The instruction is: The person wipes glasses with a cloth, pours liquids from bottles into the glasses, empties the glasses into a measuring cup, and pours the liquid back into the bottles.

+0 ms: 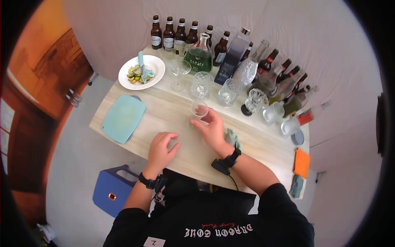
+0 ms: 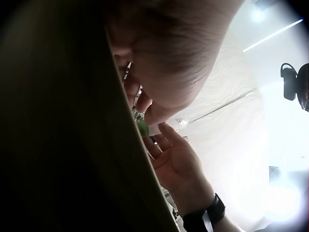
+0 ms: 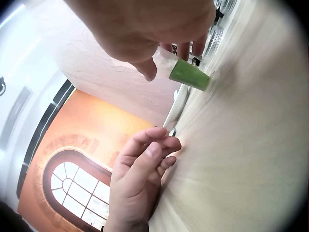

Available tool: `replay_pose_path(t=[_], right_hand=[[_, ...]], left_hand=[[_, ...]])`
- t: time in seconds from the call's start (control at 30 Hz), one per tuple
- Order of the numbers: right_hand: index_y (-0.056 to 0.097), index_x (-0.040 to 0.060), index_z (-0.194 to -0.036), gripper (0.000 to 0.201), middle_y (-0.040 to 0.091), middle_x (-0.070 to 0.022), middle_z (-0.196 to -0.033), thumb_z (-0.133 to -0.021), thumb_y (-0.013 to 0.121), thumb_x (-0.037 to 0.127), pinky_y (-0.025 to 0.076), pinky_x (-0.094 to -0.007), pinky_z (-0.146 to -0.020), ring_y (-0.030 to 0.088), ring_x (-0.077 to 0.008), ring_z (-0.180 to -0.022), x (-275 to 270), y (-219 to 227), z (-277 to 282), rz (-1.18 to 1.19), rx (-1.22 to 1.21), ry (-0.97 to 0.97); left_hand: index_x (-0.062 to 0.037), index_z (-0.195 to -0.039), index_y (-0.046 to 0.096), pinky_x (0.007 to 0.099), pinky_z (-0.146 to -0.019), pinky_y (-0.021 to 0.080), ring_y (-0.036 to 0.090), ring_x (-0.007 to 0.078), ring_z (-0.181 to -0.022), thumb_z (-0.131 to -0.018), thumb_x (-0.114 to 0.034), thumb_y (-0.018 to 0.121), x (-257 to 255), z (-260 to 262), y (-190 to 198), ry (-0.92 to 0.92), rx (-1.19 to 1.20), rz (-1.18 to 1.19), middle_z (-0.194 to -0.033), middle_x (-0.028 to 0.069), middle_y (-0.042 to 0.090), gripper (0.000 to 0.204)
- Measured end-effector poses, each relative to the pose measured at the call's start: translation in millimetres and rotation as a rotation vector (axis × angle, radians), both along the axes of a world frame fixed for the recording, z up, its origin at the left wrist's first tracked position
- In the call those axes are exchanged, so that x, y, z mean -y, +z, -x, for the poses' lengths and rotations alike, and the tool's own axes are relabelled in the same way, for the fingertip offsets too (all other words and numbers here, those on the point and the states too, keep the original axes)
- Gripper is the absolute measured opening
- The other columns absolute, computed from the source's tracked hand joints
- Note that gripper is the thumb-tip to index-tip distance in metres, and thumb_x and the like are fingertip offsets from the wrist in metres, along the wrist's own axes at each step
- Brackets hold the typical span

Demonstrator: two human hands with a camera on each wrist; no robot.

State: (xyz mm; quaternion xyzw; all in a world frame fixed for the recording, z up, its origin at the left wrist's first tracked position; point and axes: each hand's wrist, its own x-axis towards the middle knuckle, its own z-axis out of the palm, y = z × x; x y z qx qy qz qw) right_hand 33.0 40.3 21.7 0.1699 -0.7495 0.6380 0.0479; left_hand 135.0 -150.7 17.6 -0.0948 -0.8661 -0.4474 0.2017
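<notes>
In the head view my right hand [image 1: 205,119] holds a small clear glass [image 1: 200,109] that stands on the light wooden table [image 1: 173,115], thumb and fingers around its lower part. The right wrist view shows the small glass [image 3: 188,73] with green liquid in it, between my thumb and fingers [image 3: 147,67]. My left hand [image 1: 168,138] rests on the table just left of it, fingers loosely curled and holding nothing; the left hand [image 3: 145,159] is also in the right wrist view. In the left wrist view my left palm fills the top and the right hand [image 2: 176,162] sits beyond.
At the back stand a row of brown bottles [image 1: 175,35], a decanter of green liquid [image 1: 200,55], several cut glasses [image 1: 201,84] and a martini glass [image 1: 179,70]. A white plate [image 1: 154,66] with lime pieces and a teal cutting board [image 1: 122,117] are at left. An orange cloth [image 1: 301,162] lies at right.
</notes>
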Motion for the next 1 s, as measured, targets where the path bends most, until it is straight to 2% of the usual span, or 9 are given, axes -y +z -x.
replay_pose_path(t=[0.13,0.23,0.33,0.43,0.53,0.67,0.87,0.93,1.0], right_hand=[[0.059,0.0019,-0.126,0.052,0.070,-0.0089,-0.114,-0.080,0.082,0.007,0.052,-0.0329,-0.091,0.067,-0.0170,-0.102,-10.1,23.5,9.0,0.054,-0.074,-0.010],[0.052,-0.0008,-0.128,0.053,0.069,-0.0133,-0.113,-0.083,0.079,0.005,0.054,-0.0311,-0.087,0.067,-0.0173,-0.100,-16.2,95.7,29.7,0.064,-0.147,-0.003],[0.041,-0.0017,-0.132,0.058,0.069,-0.0137,-0.107,-0.086,0.075,0.004,0.056,-0.0304,-0.079,0.068,-0.0172,-0.096,-16.0,141.0,86.5,0.205,-0.172,0.043],[0.039,-0.0025,-0.132,0.059,0.070,-0.0132,-0.103,-0.086,0.074,0.009,0.056,-0.0308,-0.076,0.068,-0.0172,-0.092,-13.3,164.0,135.0,0.074,-0.087,-0.068],[0.040,0.0011,-0.134,0.057,0.067,-0.0147,-0.112,-0.089,0.072,0.015,0.056,-0.0358,-0.082,0.068,-0.0212,-0.096,-6.8,170.9,168.6,-0.084,0.042,-0.146],[0.041,0.0017,-0.134,0.056,0.067,-0.0141,-0.112,-0.090,0.071,0.018,0.057,-0.0374,-0.080,0.068,-0.0205,-0.093,3.2,168.1,196.5,-0.189,0.040,-0.186],[0.049,0.0010,-0.133,0.049,0.067,-0.0110,-0.109,-0.091,0.068,0.020,0.056,-0.0362,-0.068,0.067,-0.0190,-0.087,2.9,155.1,219.0,-0.228,0.107,-0.190],[0.057,-0.0030,-0.129,0.050,0.067,-0.0107,-0.097,-0.088,0.070,0.021,0.052,-0.0324,-0.058,0.064,-0.0167,-0.078,-1.7,147.0,230.2,-0.287,0.041,-0.198],[0.059,-0.0025,-0.128,0.047,0.066,-0.0096,-0.095,-0.089,0.068,0.022,0.051,-0.0329,-0.056,0.063,-0.0165,-0.075,-2.0,147.9,231.6,-0.285,0.040,-0.193]], left_hand=[[-0.0053,-0.098,0.065,0.0419,-0.083,0.047,0.061,0.0332,-0.094,-0.079,-0.012,0.074,2.9,2.1,-4.4,-0.022,-0.006,0.010,-0.095,0.0100,0.067,0.023],[-0.0055,-0.098,0.065,0.0425,-0.083,0.047,0.061,0.0328,-0.095,-0.078,-0.013,0.075,3.9,1.9,-4.3,-0.042,-0.023,0.037,-0.095,0.0099,0.067,0.023],[-0.0056,-0.097,0.066,0.0425,-0.083,0.046,0.061,0.0323,-0.096,-0.078,-0.014,0.075,5.7,1.8,-5.9,-0.069,-0.042,0.063,-0.096,0.0097,0.067,0.023],[-0.0047,-0.094,0.066,0.0427,-0.084,0.047,0.061,0.0330,-0.096,-0.076,-0.012,0.075,6.3,1.5,-3.1,-0.067,-0.055,0.061,-0.096,0.0096,0.067,0.022],[-0.0063,-0.096,0.066,0.0426,-0.084,0.046,0.061,0.0317,-0.098,-0.078,-0.015,0.075,8.3,1.6,-4.3,-0.077,-0.043,0.059,-0.097,0.0084,0.067,0.022],[-0.0067,-0.096,0.066,0.0421,-0.085,0.046,0.061,0.0307,-0.099,-0.078,-0.016,0.075,10.2,1.2,-4.0,-0.080,-0.047,0.052,-0.097,0.0077,0.067,0.022],[-0.0076,-0.095,0.067,0.0405,-0.086,0.045,0.060,0.0283,-0.099,-0.079,-0.017,0.074,10.8,-0.5,-4.2,-0.093,-0.017,0.035,-0.096,0.0064,0.066,0.020],[-0.0077,-0.095,0.067,0.0402,-0.086,0.045,0.060,0.0280,-0.099,-0.080,-0.017,0.074,11.6,-1.4,-3.2,-0.096,-0.016,0.032,-0.096,0.0061,0.065,0.020],[-0.0078,-0.095,0.067,0.0401,-0.086,0.045,0.060,0.0279,-0.099,-0.080,-0.018,0.074,13.0,-1.6,-2.0,-0.098,-0.014,0.031,-0.096,0.0061,0.065,0.020]])
